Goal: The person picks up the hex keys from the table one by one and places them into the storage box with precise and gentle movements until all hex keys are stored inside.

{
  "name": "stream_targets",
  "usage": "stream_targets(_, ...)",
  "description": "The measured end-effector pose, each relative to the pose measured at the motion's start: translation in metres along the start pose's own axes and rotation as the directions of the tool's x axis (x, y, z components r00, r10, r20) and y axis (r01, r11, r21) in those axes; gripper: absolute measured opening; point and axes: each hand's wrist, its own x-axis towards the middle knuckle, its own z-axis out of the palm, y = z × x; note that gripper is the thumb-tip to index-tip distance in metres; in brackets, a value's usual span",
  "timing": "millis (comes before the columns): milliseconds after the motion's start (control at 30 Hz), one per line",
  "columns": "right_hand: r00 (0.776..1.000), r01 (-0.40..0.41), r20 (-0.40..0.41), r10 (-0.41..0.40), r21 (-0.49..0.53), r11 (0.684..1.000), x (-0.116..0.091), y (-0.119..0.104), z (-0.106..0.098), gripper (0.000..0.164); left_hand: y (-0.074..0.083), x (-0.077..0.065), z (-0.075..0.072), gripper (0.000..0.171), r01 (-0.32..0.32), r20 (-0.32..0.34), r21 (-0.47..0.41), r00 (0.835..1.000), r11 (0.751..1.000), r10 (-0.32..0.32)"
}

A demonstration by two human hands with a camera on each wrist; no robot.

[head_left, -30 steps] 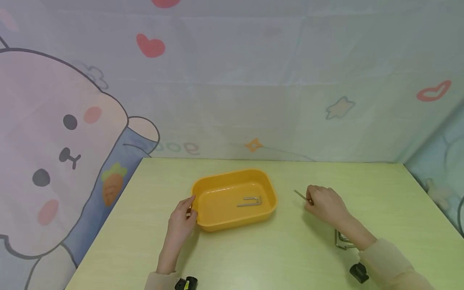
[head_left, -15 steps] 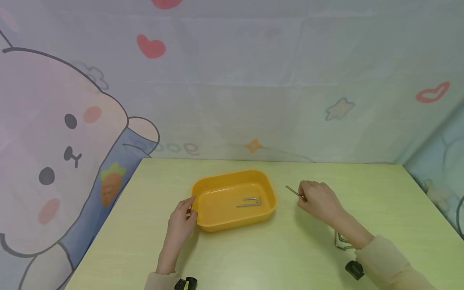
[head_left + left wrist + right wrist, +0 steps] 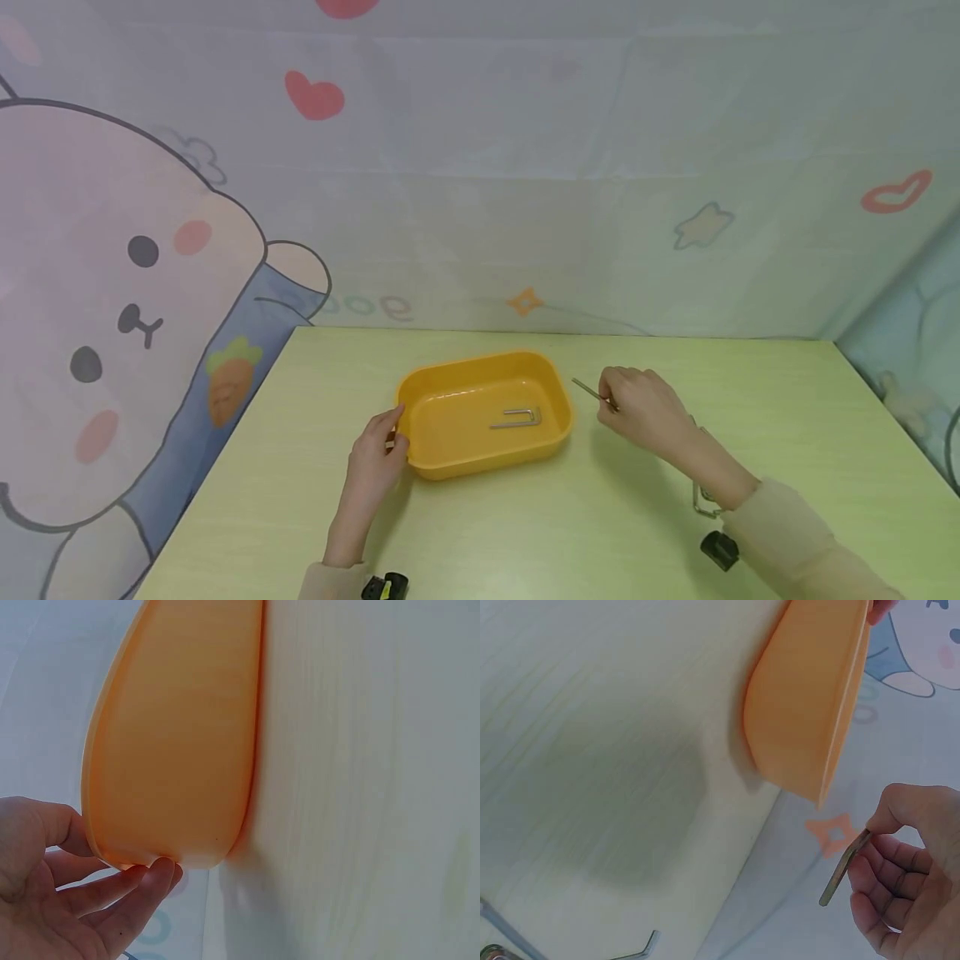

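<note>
My left hand grips the left end of a yellow plastic tray; the left wrist view shows its thumb and fingers pinching the rim. Two L-shaped hex keys lie on the tray's floor, toward its right side. To the right of the tray, my right hand is raised over the table, pinching another hex key between thumb and fingers. One end of that key points toward the tray, apart from it.
More bent metal pieces lie on the light table, partly hidden under my right forearm. Both wrists carry black camera mounts. A printed cloth hangs behind the table's far edge.
My right hand has moved left and slightly away from me, bringing the hex key closer to the tray. My left hand and the tray have stayed in place.
</note>
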Motion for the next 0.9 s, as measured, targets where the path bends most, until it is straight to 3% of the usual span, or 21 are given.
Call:
stream_targets(367, 0.991, -0.075, 0.12, 0.057, 0.15, 0.986, 0.015, -0.014, -0.005, 0.006, -0.002, 0.001, 0.001, 0.046, -0.001, -0.002, -0.007, 1.0, 1.0, 0.001)
stream_targets(900, 0.978, -0.082, 0.206, 0.026, 0.269, 0.96, 0.034, -0.032, -0.001, 0.006, -0.001, 0.0, 0.001, 0.046, 0.002, 0.008, -0.02, 1.0, 1.0, -0.002)
